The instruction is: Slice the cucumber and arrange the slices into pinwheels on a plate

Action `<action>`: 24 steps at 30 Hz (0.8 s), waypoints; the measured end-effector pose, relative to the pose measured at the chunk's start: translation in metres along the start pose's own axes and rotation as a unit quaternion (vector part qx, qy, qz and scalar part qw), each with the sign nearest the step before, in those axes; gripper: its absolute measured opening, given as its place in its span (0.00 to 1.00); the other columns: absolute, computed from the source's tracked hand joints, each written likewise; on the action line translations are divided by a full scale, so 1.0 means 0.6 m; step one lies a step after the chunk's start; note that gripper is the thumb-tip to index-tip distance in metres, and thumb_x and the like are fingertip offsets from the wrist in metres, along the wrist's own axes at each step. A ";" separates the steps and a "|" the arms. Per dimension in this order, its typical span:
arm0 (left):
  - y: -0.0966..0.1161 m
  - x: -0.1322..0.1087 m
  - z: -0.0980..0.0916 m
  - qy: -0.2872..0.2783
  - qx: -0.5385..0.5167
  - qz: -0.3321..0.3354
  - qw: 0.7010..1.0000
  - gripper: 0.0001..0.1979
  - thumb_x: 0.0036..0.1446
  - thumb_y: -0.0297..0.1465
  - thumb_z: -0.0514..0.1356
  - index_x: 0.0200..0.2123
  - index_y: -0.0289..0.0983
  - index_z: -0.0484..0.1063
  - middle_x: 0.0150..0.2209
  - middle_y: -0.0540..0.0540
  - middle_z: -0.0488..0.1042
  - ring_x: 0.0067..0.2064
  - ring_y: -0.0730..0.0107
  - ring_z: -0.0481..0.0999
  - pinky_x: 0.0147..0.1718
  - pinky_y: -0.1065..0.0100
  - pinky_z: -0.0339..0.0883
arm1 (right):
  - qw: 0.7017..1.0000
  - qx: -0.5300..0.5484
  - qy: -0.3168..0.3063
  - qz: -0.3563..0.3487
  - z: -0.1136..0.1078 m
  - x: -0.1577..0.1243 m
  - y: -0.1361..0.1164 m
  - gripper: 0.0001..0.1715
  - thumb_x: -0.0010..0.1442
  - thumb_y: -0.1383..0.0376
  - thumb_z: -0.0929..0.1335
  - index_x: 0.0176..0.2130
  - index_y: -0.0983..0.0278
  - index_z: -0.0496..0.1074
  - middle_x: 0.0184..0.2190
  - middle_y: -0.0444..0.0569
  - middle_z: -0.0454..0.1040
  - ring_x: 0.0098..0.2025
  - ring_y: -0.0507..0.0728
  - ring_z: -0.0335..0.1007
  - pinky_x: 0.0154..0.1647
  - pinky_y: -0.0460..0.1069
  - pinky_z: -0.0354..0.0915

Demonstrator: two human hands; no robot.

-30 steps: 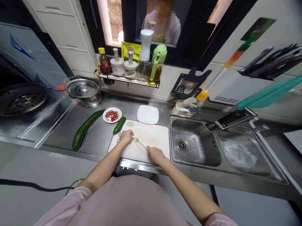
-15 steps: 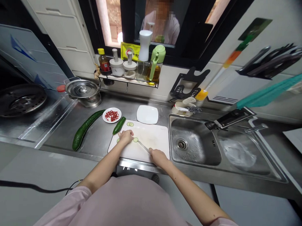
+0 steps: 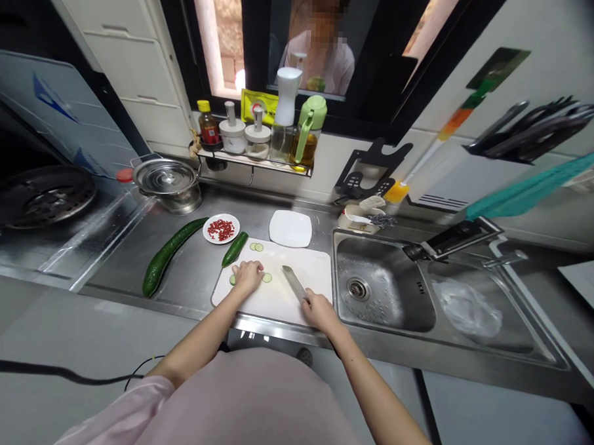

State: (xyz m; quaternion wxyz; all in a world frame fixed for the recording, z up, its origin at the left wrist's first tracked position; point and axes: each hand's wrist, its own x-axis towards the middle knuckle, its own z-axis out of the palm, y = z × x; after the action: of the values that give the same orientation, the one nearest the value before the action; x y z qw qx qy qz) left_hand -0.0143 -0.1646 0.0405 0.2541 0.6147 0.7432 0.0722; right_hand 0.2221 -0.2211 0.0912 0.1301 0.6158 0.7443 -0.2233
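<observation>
- The right hand (image 3: 319, 310) was wrapped around the handle of the knife (image 3: 294, 284); its blade had just come away from the single slice (image 3: 267, 277) to its three o'clock, so cutting had apparently paused.
- The left hand (image 3: 249, 275), at the slice's nine o'clock, was bent over a cucumber piece (image 3: 233, 279), mostly hidden; I cannot tell whether it pinched it.
- At its twelve o'clock, two slices (image 3: 256, 247) overlapped on the cutting board (image 3: 317, 276).
- Farther out, the short cucumber (image 3: 235, 249) lay at eleven, the long cucumber (image 3: 170, 256) at nine on the desk (image 3: 121, 254).
</observation>
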 end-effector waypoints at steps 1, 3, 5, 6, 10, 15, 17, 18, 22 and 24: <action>0.001 -0.005 0.002 0.008 0.007 0.007 1.000 0.09 0.56 0.36 0.58 0.38 0.42 0.74 0.43 0.43 0.76 0.50 0.54 0.67 0.48 0.55 0.50 | 1.000 -0.001 0.005 0.011 0.000 0.002 0.000 0.17 0.66 0.62 0.57 0.51 0.64 0.64 0.40 0.56 0.76 0.42 0.58 0.72 0.36 0.47 0.55; 0.005 -0.014 0.006 0.017 0.019 0.019 0.999 0.11 0.55 0.38 0.59 0.39 0.42 0.74 0.45 0.42 0.75 0.50 0.53 0.67 0.47 0.55 0.50 | 1.000 -0.005 0.009 0.026 -0.002 0.005 -0.001 0.17 0.66 0.62 0.56 0.51 0.64 0.64 0.41 0.57 0.76 0.42 0.59 0.72 0.36 0.47 0.55; 0.009 -0.020 0.010 0.020 0.026 0.026 0.999 0.10 0.55 0.38 0.59 0.39 0.41 0.74 0.45 0.41 0.74 0.50 0.53 0.66 0.47 0.56 0.50 | 0.999 -0.006 0.012 0.035 -0.003 0.009 -0.003 0.17 0.66 0.63 0.56 0.51 0.64 0.64 0.41 0.57 0.76 0.42 0.59 0.72 0.37 0.47 0.56; 0.011 -0.022 0.011 0.021 0.027 0.029 0.999 0.10 0.55 0.37 0.59 0.38 0.41 0.74 0.45 0.42 0.74 0.50 0.53 0.66 0.47 0.56 0.50 | 0.999 -0.006 0.015 0.037 -0.003 0.010 -0.004 0.18 0.66 0.63 0.56 0.51 0.64 0.64 0.41 0.58 0.76 0.42 0.59 0.72 0.37 0.47 0.56; 0.021 -0.025 0.013 0.029 0.011 0.028 0.999 0.06 0.55 0.33 0.58 0.36 0.40 0.73 0.42 0.43 0.76 0.49 0.55 0.68 0.47 0.57 0.49 | 0.999 -0.006 0.022 0.035 -0.002 0.016 -0.004 0.18 0.66 0.63 0.56 0.51 0.65 0.64 0.41 0.57 0.76 0.43 0.59 0.72 0.38 0.47 0.57; 0.027 -0.029 0.000 0.013 -0.047 -0.002 0.999 0.05 0.56 0.30 0.57 0.35 0.42 0.73 0.36 0.47 0.78 0.46 0.60 0.71 0.45 0.58 0.50 | 0.999 -0.007 0.026 0.038 0.004 0.023 0.000 0.18 0.67 0.62 0.56 0.52 0.64 0.64 0.42 0.58 0.76 0.43 0.58 0.73 0.38 0.47 0.57; 0.018 -0.032 -0.012 0.021 -0.088 -0.024 0.996 0.05 0.56 0.31 0.57 0.35 0.43 0.73 0.36 0.49 0.79 0.44 0.62 0.73 0.46 0.59 0.51 | 0.999 -0.008 0.024 0.038 0.005 0.026 0.001 0.18 0.67 0.61 0.56 0.51 0.64 0.64 0.41 0.58 0.76 0.43 0.58 0.73 0.38 0.48 0.57; 0.010 -0.033 -0.020 0.030 -0.109 -0.038 0.993 0.05 0.56 0.31 0.58 0.35 0.43 0.74 0.36 0.50 0.79 0.43 0.63 0.74 0.47 0.59 0.52 | 0.999 -0.010 0.022 0.037 0.006 0.027 0.001 0.18 0.67 0.61 0.55 0.51 0.65 0.64 0.41 0.58 0.76 0.43 0.59 0.73 0.38 0.48 0.57; -0.042 -0.037 -0.054 0.074 -0.162 -0.097 0.979 0.06 0.54 0.33 0.60 0.36 0.43 0.75 0.36 0.51 0.79 0.42 0.65 0.76 0.48 0.59 0.54 | 0.999 -0.019 0.024 0.031 0.005 0.031 -0.003 0.19 0.67 0.61 0.55 0.51 0.65 0.64 0.41 0.59 0.76 0.42 0.60 0.73 0.38 0.48 0.58; -0.071 -0.039 -0.066 0.081 -0.169 -0.121 0.975 0.06 0.54 0.32 0.60 0.36 0.43 0.75 0.36 0.50 0.79 0.42 0.64 0.76 0.48 0.58 0.55 | 0.999 -0.024 0.024 0.030 0.003 0.031 -0.006 0.18 0.67 0.61 0.56 0.51 0.65 0.64 0.40 0.58 0.76 0.42 0.59 0.73 0.37 0.48 0.58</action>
State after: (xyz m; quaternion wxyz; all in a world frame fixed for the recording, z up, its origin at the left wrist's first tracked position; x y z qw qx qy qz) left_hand -0.0676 -0.1889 0.0632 0.2999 0.4609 0.8072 0.2148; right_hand 0.2144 -0.2065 0.0818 0.1332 0.6401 0.7332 -0.1867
